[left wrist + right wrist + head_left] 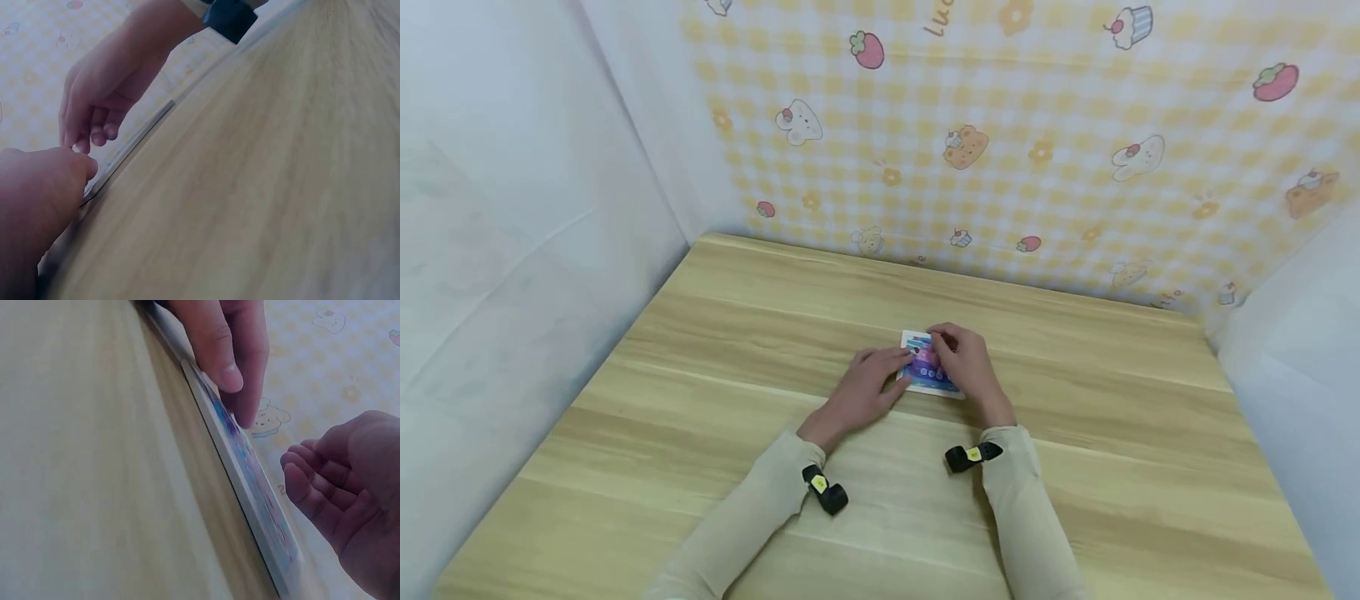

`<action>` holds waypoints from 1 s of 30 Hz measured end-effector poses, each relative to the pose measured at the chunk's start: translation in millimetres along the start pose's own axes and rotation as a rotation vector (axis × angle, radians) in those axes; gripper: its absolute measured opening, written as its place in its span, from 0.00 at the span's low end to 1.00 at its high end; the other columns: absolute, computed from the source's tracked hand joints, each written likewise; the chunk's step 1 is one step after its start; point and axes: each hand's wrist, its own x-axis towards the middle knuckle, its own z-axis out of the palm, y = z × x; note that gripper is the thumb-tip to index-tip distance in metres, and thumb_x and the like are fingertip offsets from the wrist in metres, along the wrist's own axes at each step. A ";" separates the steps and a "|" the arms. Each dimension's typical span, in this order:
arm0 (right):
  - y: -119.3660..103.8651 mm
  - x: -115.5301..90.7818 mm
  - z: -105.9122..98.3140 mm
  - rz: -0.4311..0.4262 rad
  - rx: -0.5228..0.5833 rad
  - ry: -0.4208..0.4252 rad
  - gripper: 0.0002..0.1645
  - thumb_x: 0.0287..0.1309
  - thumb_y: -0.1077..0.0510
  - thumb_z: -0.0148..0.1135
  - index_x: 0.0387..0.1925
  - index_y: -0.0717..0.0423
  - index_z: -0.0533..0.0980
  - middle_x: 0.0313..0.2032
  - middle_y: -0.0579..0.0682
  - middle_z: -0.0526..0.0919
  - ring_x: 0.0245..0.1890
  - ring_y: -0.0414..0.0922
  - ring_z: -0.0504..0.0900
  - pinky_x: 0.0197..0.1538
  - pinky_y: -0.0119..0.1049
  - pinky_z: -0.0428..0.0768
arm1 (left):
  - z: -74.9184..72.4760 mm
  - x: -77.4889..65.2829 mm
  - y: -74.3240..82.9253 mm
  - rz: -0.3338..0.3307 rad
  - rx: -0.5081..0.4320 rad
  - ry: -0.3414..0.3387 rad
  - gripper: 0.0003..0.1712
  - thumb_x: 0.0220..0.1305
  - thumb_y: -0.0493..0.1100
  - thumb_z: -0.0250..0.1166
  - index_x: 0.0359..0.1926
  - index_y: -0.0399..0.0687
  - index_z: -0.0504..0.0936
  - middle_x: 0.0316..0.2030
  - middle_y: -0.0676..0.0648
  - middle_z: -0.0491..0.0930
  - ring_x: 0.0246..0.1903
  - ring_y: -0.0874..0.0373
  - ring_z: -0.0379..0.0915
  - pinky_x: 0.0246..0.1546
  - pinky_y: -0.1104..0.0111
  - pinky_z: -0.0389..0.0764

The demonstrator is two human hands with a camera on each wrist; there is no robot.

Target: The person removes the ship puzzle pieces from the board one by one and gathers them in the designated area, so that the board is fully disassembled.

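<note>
A thin flat board (931,382) with a white border and a purple, blue and pink picture lies on the wooden table. My left hand (868,390) rests at its left edge, fingers extended over the border and the thumb near the lower left part. Above the board's right side is my right hand (967,360), fingers bent downward and fingertips close to the top edge. In the right wrist view, the right hand (350,487) has curled fingers with the thumb near them; I cannot tell whether a small piece is between the fingertips.
The wood-grain table (737,333) extends on all sides of the board. Behind it hangs a yellow checked curtain (887,133) with cartoon prints. White sheets (512,208) enclose the left and right sides. Each wrist wears a black strap device (825,490).
</note>
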 end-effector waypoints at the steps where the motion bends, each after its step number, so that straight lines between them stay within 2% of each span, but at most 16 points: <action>1: 1.1 2.4 1.3 -0.001 -0.002 0.008 0.15 0.77 0.59 0.55 0.53 0.64 0.83 0.31 0.56 0.83 0.25 0.45 0.78 0.29 0.30 0.78 | 1.4 0.6 0.6 0.005 0.008 -0.005 0.27 0.80 0.50 0.56 0.72 0.43 0.74 0.72 0.45 0.71 0.72 0.51 0.65 0.75 0.51 0.57; 6: 1.2 9.0 3.6 0.005 -0.033 0.027 0.15 0.76 0.61 0.57 0.52 0.65 0.84 0.34 0.58 0.86 0.28 0.46 0.78 0.32 0.31 0.77 | 5.1 2.8 5.4 0.015 0.041 -0.020 0.27 0.79 0.50 0.57 0.71 0.43 0.74 0.72 0.46 0.71 0.72 0.52 0.65 0.75 0.52 0.58; 12: 1.0 13.8 5.4 0.009 -0.097 0.021 0.15 0.74 0.62 0.57 0.52 0.65 0.85 0.41 0.60 0.87 0.35 0.50 0.80 0.40 0.38 0.79 | 0.2 3.6 5.5 0.001 0.039 0.009 0.27 0.77 0.51 0.61 0.70 0.43 0.76 0.71 0.46 0.73 0.70 0.51 0.68 0.73 0.53 0.60; 18: 4.1 18.7 7.4 0.027 -0.109 -0.039 0.15 0.73 0.62 0.59 0.53 0.64 0.85 0.46 0.60 0.86 0.39 0.51 0.80 0.46 0.44 0.80 | -2.4 4.0 1.0 -0.016 0.043 0.010 0.30 0.75 0.55 0.63 0.69 0.44 0.77 0.70 0.46 0.74 0.70 0.51 0.68 0.74 0.54 0.60; 24: 8.3 19.8 8.6 0.025 -0.134 -0.065 0.14 0.70 0.62 0.63 0.53 0.65 0.85 0.41 0.59 0.85 0.38 0.50 0.79 0.43 0.42 0.79 | -1.9 4.4 -1.3 -0.033 0.031 -0.001 0.34 0.72 0.60 0.65 0.70 0.45 0.76 0.70 0.46 0.73 0.71 0.51 0.67 0.75 0.55 0.58; 30: 9.7 18.3 10.9 0.002 -0.168 -0.076 0.13 0.68 0.61 0.66 0.50 0.63 0.87 0.38 0.56 0.84 0.36 0.48 0.78 0.40 0.38 0.77 | -0.1 2.8 -1.0 -0.051 0.026 -0.005 0.35 0.71 0.60 0.66 0.70 0.46 0.76 0.70 0.46 0.73 0.71 0.51 0.67 0.75 0.54 0.59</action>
